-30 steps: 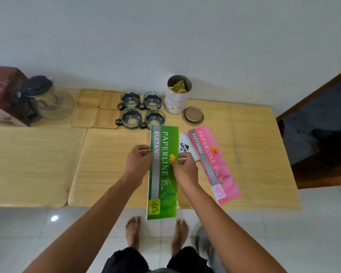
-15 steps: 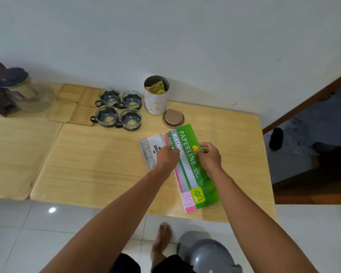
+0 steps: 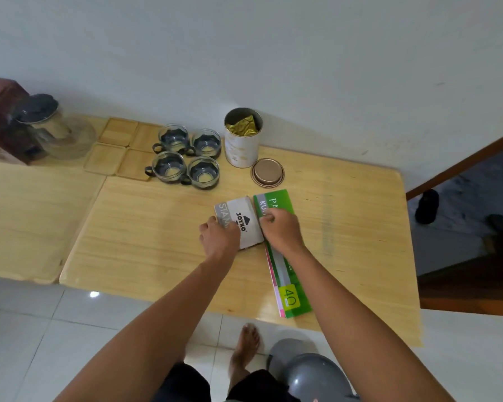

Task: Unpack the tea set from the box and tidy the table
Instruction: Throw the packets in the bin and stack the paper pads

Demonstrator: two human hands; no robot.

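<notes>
A light wooden table with a smooth, grained top stands against a white wall. At the far side four small glass tea cups with dark handles stand close together in a square; they are round and transparent. Just to the left of them lie four square wooden coasters, flat, with raised edges. Further left a glass teapot with a dark lid stands in front of a dark red box at the left border. To the right of the cups stands a white cylindrical tin, open, with a crumpled gold foil bag inside. Its round metal lid lies flat on the table just near and right of it.

In the middle of the table lies a white and grey Joyko stamp pad box, rectangular. The left hand grips its near left corner with curled fingers. Touching it on the right lies a long green Paperline receipt book, glossy, on top of a pink receipt book of which only the left edge shows. The right hand rests on the green book, its fingers bent down at the edge of the stamp pad box; whether it pinches the box I cannot tell. Both forearms reach forward from the near side.

A bare foot stands on the white tile floor, beside a grey rounded object.
</notes>
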